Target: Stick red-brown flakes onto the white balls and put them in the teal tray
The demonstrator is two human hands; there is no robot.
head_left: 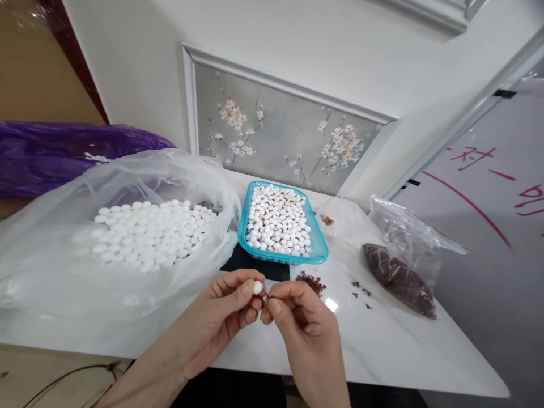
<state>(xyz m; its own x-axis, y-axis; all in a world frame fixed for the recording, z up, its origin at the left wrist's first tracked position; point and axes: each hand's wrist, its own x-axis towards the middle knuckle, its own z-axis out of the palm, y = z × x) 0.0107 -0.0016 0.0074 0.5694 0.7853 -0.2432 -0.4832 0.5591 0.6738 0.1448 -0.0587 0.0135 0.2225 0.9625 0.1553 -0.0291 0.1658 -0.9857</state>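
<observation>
My left hand [221, 320] pinches a small white bead [257, 287] between thumb and forefinger, near the table's front edge. My right hand [300, 323] is closed in a pinch right beside it, holding a tiny brown piece [267, 297] against the bead. Just behind the hands lies a small pile of brown bits [311, 281] on the white table [382, 345]. A blue tray [317, 249] filled with white beads stands further back. To the left, a clear plastic bag [63, 249] lies open with many white beads [148, 232] in it.
A clear bag of brown bits [399, 277] lies at the right, with loose bits [360, 289] scattered near it. A purple plastic bag [51, 156] sits at the far left. A dark mat [242, 260] lies under the tray. A whiteboard with red writing [488, 187] leans at the right.
</observation>
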